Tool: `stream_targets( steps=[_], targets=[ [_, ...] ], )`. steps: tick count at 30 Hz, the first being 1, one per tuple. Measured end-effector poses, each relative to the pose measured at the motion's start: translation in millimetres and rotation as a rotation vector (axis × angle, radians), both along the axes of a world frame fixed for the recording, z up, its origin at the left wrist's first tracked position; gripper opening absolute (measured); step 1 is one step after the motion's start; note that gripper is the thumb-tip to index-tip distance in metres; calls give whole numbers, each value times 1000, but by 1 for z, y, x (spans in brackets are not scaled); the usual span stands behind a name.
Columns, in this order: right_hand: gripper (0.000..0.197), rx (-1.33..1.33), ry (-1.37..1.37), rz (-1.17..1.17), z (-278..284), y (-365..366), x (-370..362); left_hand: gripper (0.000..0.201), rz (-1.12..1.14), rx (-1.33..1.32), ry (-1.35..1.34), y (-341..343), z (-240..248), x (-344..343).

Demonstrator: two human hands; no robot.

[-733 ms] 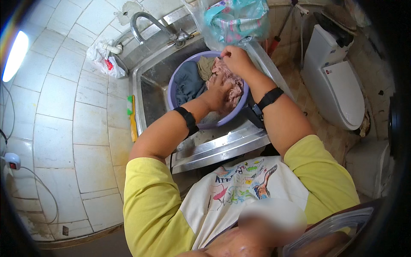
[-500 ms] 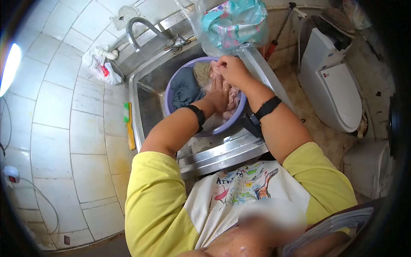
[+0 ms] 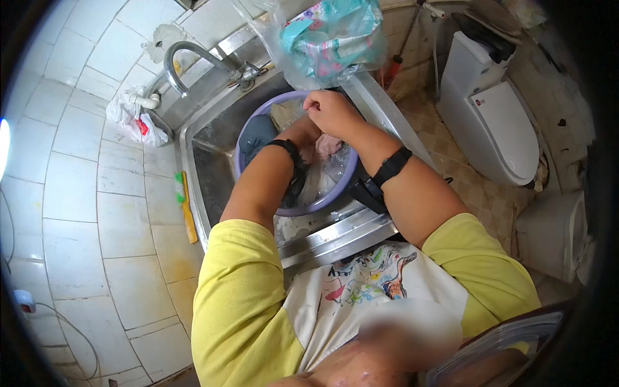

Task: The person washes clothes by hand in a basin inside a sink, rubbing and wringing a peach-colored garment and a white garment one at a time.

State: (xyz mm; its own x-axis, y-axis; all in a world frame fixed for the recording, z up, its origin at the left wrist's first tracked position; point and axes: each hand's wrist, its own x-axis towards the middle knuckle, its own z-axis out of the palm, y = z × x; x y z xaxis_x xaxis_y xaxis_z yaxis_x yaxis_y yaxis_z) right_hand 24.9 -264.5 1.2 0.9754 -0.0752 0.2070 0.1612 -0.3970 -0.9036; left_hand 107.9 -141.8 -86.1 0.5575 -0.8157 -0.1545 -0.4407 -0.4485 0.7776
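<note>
A purple basin (image 3: 350,175) of water and wet clothes sits in the metal sink. My right hand (image 3: 334,115) is above its far right side, fingers curled closed; what they hold, if anything, is hidden. My left hand (image 3: 311,131) reaches into the basin under the right one, its fingers out of sight. Beside my left wrist bunches a pink cloth (image 3: 329,147). A dark blue-grey cloth (image 3: 256,137) lies along the left side, with a khaki cloth (image 3: 284,113) at the far side. Splashing water shows near the basin's front.
The sink (image 3: 205,187) has a curved faucet (image 3: 193,46) at its back left. A plastic bag (image 3: 335,42) with a colourful pattern hangs behind the basin. To the left, a green-and-yellow brush (image 3: 185,206) stands against the tiled wall. A toilet (image 3: 500,129) is off to the right.
My left hand has gone deeper and out of view behind the right. The pink cloth has bunched smaller, and the water is more stirred. The whole view has shifted slightly.
</note>
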Motion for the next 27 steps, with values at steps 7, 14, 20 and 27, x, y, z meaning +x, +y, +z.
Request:
stream_targets(
  steps=[7,14,20,27],
  targets=[
    [12,49,-51,-2,4,3,1,35,22,25,-387,17,1,10],
    [12,118,-95,11,-5,-2,11,33,399,246,-455,21,74,-15],
    [11,177,-187,-89,4,-9,11,37,655,241,-754,14,124,-54],
    [9,199,-189,-130,7,-12,10,38,303,276,-706,38,78,-77]
  ],
)
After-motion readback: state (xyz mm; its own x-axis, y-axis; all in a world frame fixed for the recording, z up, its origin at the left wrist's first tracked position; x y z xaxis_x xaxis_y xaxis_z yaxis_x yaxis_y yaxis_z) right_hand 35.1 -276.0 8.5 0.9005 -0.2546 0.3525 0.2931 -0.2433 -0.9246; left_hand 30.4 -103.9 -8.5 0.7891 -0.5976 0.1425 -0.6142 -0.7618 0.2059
